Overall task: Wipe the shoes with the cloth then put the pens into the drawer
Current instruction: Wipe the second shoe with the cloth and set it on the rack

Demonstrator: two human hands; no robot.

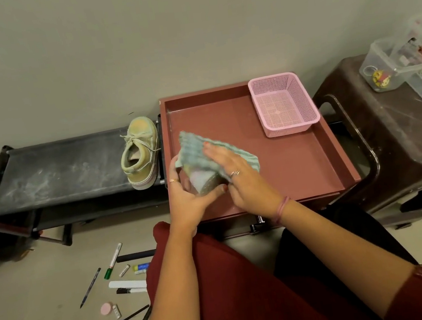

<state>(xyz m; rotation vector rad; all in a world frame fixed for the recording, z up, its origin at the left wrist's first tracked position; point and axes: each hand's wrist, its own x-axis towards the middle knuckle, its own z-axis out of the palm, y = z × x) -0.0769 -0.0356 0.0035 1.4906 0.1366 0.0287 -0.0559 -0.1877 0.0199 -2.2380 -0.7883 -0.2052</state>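
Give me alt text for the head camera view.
Left hand holds a shoe over a red tray while the right hand presses a cloth on it. Another shoe sits on a rack; pens lie on the floor.

Light was dim, warm and even, with soft shadows; wide-angle bending showed at the edges, and the corners were slightly blurred.
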